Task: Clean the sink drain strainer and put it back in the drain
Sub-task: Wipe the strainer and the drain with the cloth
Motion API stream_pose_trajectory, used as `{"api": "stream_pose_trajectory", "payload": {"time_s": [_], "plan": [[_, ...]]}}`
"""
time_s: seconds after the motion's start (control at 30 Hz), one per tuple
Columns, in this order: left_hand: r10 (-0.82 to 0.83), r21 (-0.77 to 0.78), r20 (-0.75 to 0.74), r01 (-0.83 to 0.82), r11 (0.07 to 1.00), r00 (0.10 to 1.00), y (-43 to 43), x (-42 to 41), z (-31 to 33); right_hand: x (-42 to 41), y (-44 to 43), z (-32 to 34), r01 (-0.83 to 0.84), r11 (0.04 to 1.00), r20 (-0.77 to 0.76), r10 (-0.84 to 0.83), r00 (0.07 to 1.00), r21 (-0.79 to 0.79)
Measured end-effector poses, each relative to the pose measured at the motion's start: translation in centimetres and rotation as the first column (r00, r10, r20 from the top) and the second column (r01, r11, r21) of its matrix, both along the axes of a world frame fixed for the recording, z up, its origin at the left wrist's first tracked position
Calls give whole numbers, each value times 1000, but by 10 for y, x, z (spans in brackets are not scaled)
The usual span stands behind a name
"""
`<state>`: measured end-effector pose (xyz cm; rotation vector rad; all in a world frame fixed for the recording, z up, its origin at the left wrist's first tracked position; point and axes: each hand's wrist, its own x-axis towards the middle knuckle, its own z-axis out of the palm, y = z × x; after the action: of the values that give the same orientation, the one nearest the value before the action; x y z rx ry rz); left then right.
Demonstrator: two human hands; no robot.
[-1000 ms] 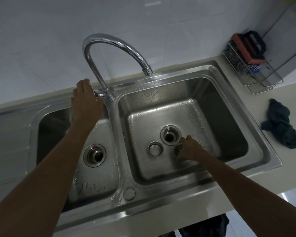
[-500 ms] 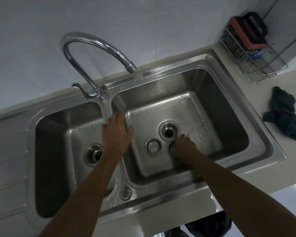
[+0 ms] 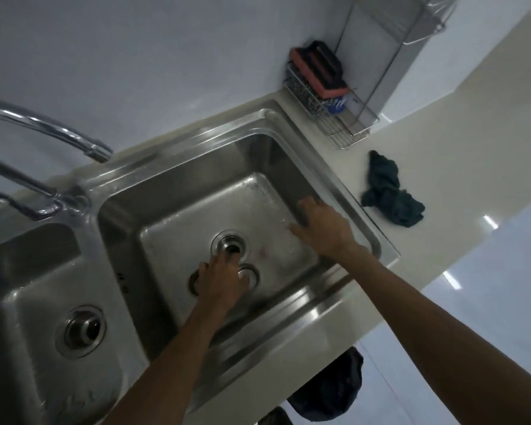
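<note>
In the right basin of a steel double sink, the open drain has no strainer in it. Two round metal drain pieces lie just in front of it: one shows to the right of my left hand, the other is mostly hidden under it. My left hand lies over both pieces, fingertips at the drain rim, and no grip on either shows. My right hand hovers by the basin's right wall with fingers spread, holding nothing.
The left basin has its own drain. A chrome faucet arches over the divider at the left. On the counter to the right lie a dark cloth and a wire rack holding a sponge.
My left hand moved from the faucet handle across the divider onto the drain pieces. My right hand let go of the piece by the drain and lifted to the right. The view swung right.
</note>
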<state>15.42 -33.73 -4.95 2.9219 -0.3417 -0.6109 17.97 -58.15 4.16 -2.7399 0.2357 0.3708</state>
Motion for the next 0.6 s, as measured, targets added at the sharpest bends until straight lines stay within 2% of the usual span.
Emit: {"api": "stream_pose_trajectory", "payload": {"time_s": [0.13, 0.2, 0.33, 0.47, 0.6], "plan": [[-41, 80, -20, 43, 996, 999, -7, 1, -19, -10, -61, 21, 173, 982, 200, -154, 968, -79], [-9, 126, -24, 12, 992, 1000, -5, 3, -24, -16, -82, 21, 253, 950, 267, -200, 943, -182], [30, 189, -16, -26, 982, 999, -3, 5, -31, -27, -98, 8, 290, 896, 273, -202, 941, -336], [-19, 187, -38, 26, 982, 999, -8, 9, -32, -30, -96, 1, 295, 901, 304, -198, 932, -317], [-31, 131, -80, 41, 991, 996, -19, 16, -31, -24, -101, 0, 367, 905, 294, -299, 908, -215]]}}
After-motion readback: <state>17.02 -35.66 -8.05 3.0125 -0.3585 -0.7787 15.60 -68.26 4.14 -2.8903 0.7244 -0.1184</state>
